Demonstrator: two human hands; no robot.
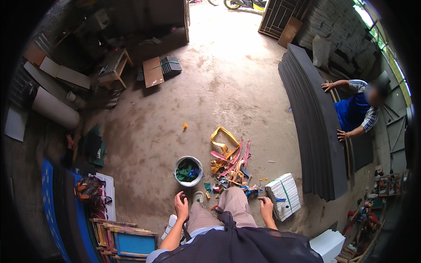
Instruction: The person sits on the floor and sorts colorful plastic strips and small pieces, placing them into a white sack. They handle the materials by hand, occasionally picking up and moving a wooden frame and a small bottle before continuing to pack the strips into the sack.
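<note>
My left hand (181, 206) hangs beside my left knee with nothing in it, its fingers loosely bent and apart. Just beyond it stands a round bucket (176, 175) with dark green and blue scraps (187, 170) inside. To the right of my right knee, my right hand (265, 207) is empty too, fingers slightly curled and apart. It is close to a bundle of white sheets (285, 204) bound with green strap; I cannot tell whether they touch. A heap of yellow, pink and other coloured strips (231, 164) lies on the floor in front of my knees.
A tall stack of dark grey sheets (313, 118) runs along the right, where a person in blue (351, 111) rests both hands by it. Farther off lie strapped dark sheets (171, 65) and a wooden table (113, 68). Framed panels (135, 243) are at my left.
</note>
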